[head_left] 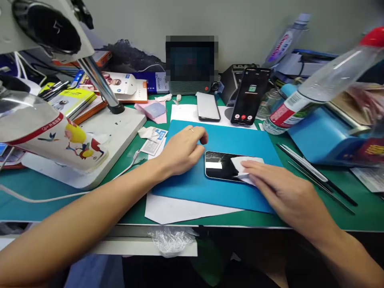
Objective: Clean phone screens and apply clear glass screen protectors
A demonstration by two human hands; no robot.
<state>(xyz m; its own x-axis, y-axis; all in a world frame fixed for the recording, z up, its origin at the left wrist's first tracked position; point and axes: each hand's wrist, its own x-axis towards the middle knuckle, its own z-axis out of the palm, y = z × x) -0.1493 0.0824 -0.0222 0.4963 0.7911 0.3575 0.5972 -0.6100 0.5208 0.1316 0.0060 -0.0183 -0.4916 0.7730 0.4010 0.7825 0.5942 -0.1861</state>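
Note:
A smartphone (221,167) with a black glass face and pale rim lies flat on a blue mat (192,192). Light reflects off the left part of its glass. My right hand (279,188) presses a folded white wipe (238,164) onto the phone's right part, hiding that end. To the left of the phone, my left hand (186,150) hovers over or rests on the mat; I cannot tell which. Its fingers are loosely curled, with a gap between thumb and forefinger and nothing visible in it. A ring is on one finger.
Tweezers (321,188) lie at right beside a tilted plastic bottle (318,84). Behind the mat are a propped phone (250,96) and another phone-shaped item (208,107). At left stand a microscope base (120,132) and a large printed bottle (60,136); a white cable (126,168) crosses there.

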